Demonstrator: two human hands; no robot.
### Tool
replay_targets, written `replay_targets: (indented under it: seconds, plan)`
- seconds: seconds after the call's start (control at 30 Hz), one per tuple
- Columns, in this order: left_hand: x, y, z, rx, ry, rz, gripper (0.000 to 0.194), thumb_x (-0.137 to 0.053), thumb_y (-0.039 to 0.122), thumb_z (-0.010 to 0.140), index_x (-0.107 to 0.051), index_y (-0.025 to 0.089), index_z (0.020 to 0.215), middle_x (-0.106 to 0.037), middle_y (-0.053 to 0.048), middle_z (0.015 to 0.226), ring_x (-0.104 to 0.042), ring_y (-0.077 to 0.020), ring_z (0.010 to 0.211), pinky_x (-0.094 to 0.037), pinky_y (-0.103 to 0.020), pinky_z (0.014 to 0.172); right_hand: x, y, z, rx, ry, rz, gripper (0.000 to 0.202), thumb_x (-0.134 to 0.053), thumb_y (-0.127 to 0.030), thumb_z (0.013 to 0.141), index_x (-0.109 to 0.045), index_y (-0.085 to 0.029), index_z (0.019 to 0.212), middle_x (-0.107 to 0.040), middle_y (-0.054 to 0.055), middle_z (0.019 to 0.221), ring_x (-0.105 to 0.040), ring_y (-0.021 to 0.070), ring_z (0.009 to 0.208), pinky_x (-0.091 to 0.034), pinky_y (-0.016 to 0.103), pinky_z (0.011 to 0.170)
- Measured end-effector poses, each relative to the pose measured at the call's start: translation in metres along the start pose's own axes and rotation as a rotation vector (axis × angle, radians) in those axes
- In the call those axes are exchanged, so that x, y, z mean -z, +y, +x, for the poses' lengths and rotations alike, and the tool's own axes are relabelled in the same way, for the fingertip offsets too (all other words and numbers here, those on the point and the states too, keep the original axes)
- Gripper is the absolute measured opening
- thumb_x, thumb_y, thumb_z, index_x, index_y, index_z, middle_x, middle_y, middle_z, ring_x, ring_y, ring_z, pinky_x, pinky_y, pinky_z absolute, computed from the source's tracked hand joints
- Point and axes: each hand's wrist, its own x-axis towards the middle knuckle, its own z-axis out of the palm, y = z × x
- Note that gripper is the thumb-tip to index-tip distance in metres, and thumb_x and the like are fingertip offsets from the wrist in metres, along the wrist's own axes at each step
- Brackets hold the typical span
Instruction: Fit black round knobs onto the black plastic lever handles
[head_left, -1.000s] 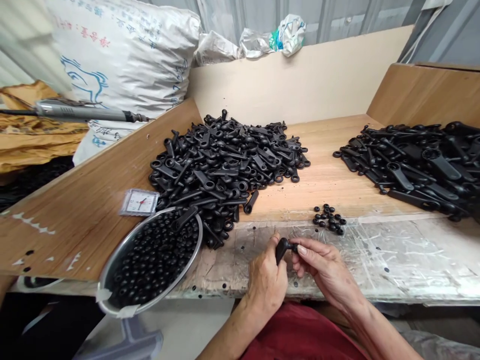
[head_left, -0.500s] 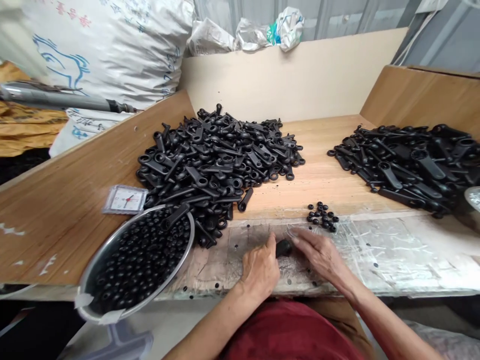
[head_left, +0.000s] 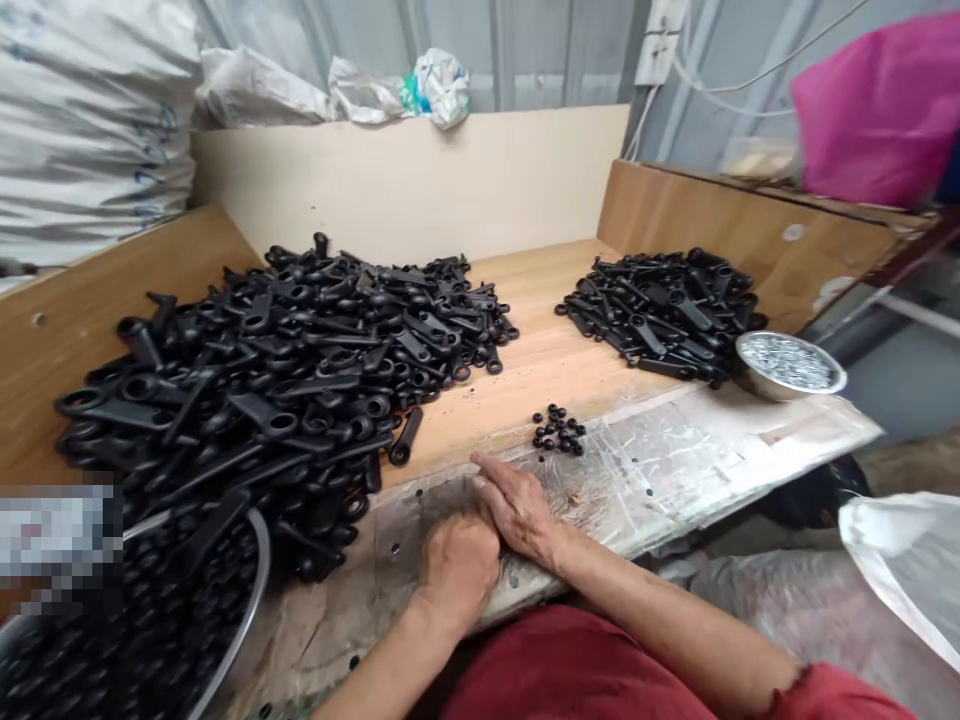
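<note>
My left hand [head_left: 461,565] is closed in a fist near the bench's front edge; what it holds, if anything, is hidden. Against its right side lies my right hand [head_left: 517,508], fingers stretched out and together, pointing up and left. Just beyond them sits a small group of black beads [head_left: 559,430]. A big heap of black plastic handles [head_left: 322,350] rises at the left. Another pile of black handles [head_left: 667,310] lies at the back right. At the lower left, a metal bowl [head_left: 262,560] holds many black beads.
A metal bowl of small silvery parts [head_left: 791,362] stands at the right end of the worn bench [head_left: 675,460]. Wooden boards [head_left: 420,190] wall the back and sides. White sacks [head_left: 90,130] stand at the left, and a pink bag [head_left: 877,110] at the upper right.
The view has turned right, bringing the bowl of silvery parts into full sight. My hands have come together, and the dark handle between them no longer shows.
</note>
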Motion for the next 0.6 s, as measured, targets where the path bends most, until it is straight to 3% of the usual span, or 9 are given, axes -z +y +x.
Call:
replay_targets:
  seconds: [0.1,0.23,0.33,0.4,0.47,0.53,0.6]
  plan:
    - [0.001,-0.01,-0.004,0.081,0.002,0.003,0.034,-0.036,0.003,0.075,-0.063,0.009,0.095,-0.068,-0.015,0.082,-0.065,-0.0263,0.079,-0.05,-0.033,0.067,0.014,-0.009,-0.01,0.119,-0.091,-0.09,0.029,-0.036,-0.028,0.091,-0.06,-0.019,0.103,-0.068,0.004,0.086,-0.063,0.0164,0.081,-0.047,0.025,0.073]
    - [-0.007,-0.022,-0.019,0.237,0.022,-0.163,0.047,-0.045,0.014,0.075,-0.045,0.01,0.122,-0.067,-0.012,0.096,-0.065,-0.0237,0.086,-0.05,-0.031,0.07,0.032,-0.016,-0.026,0.285,-0.289,-0.184,0.028,-0.04,-0.036,0.089,-0.065,-0.025,0.091,-0.068,-0.001,0.072,-0.064,0.0115,0.071,-0.047,0.021,0.064]
    - [-0.027,-0.031,-0.034,0.163,0.244,-0.358,0.055,-0.052,0.027,0.074,-0.038,0.012,0.125,-0.065,-0.009,0.099,-0.064,-0.021,0.087,-0.051,-0.029,0.073,0.052,-0.006,-0.031,0.224,-0.31,-0.187,0.026,-0.041,-0.034,0.09,-0.066,-0.027,0.09,-0.067,0.0,0.072,-0.064,0.0111,0.071,-0.047,0.02,0.065]
    - [-0.044,-0.037,-0.044,0.054,0.497,-0.358,0.064,-0.055,0.039,0.074,-0.033,0.011,0.127,-0.061,-0.012,0.106,-0.06,-0.0228,0.095,-0.049,-0.031,0.078,0.072,0.011,-0.029,0.083,-0.211,-0.136,0.025,-0.044,-0.035,0.088,-0.067,-0.026,0.091,-0.067,0.001,0.074,-0.063,0.012,0.07,-0.048,0.021,0.064]
    - [-0.059,-0.044,-0.051,0.028,0.683,-0.284,0.064,-0.053,0.044,0.077,-0.032,0.011,0.128,-0.058,-0.015,0.109,-0.057,-0.0256,0.098,-0.048,-0.034,0.08,0.099,0.036,-0.02,-0.112,0.002,-0.085,0.026,-0.049,-0.038,0.083,-0.069,-0.022,0.087,-0.067,0.001,0.069,-0.062,0.0124,0.061,-0.048,0.022,0.056]
    - [-0.07,-0.048,-0.053,0.046,0.818,-0.213,0.062,-0.051,0.043,0.079,-0.033,0.01,0.128,-0.058,-0.016,0.105,-0.058,-0.0267,0.095,-0.047,-0.035,0.078,0.133,0.062,-0.004,-0.229,0.191,-0.123,0.032,-0.048,-0.039,0.082,-0.069,-0.015,0.084,-0.064,0.002,0.06,-0.058,0.0133,0.051,-0.046,0.025,0.049]
    - [-0.075,-0.051,-0.052,0.045,0.898,-0.162,0.06,-0.052,0.041,0.08,-0.034,0.01,0.128,-0.059,-0.015,0.101,-0.059,-0.0263,0.091,-0.046,-0.035,0.077,0.175,0.085,0.019,-0.283,0.345,-0.192,0.034,-0.047,-0.038,0.082,-0.067,-0.011,0.078,-0.064,0.005,0.063,-0.058,0.0151,0.057,-0.045,0.026,0.052]
